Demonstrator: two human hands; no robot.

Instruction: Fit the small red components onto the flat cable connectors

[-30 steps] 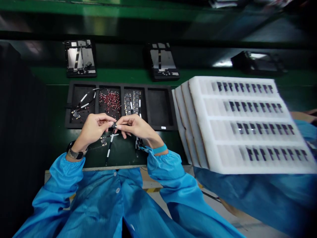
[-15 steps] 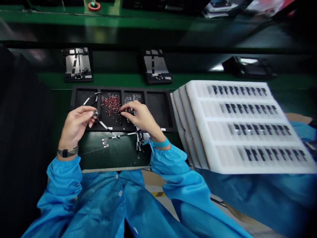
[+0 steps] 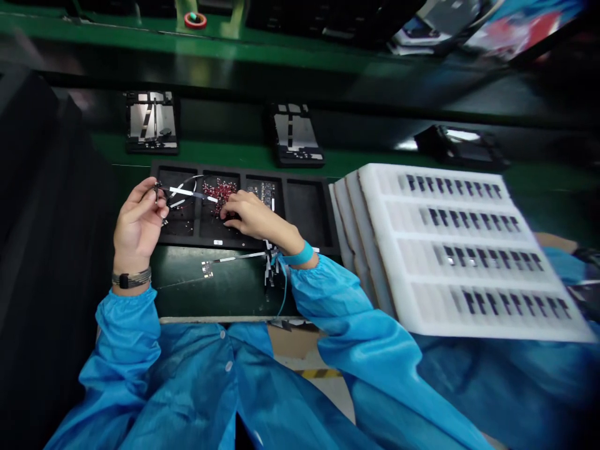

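My left hand (image 3: 140,219) is raised over the left end of a black compartment tray (image 3: 304,244). Its thumb and fingers pinch the dark end of a thin flex cable (image 3: 180,191), whose white-and-black strip stretches right toward the other hand. My right hand (image 3: 250,214) is over the second compartment, fingertips bent in a loose pinch at a heap of tiny red-and-silver parts (image 3: 218,189). Whatever may be between those fingertips is too small to make out. Small circuit pieces (image 3: 265,189) lie in the third compartment, partly behind my right hand.
More flex cables (image 3: 270,265) lie on the green bench before the tray, one with a small board (image 3: 207,269). A stack of white foam trays (image 3: 403,250) with rows of dark parts stands right. Device housings (image 3: 297,134) line the back. A red tape roll (image 3: 195,20) sits above.
My left hand has risen, lifting the cable, whose strip now lies nearly level across the tray. My right hand has shifted over the red parts. The view has moved slightly.
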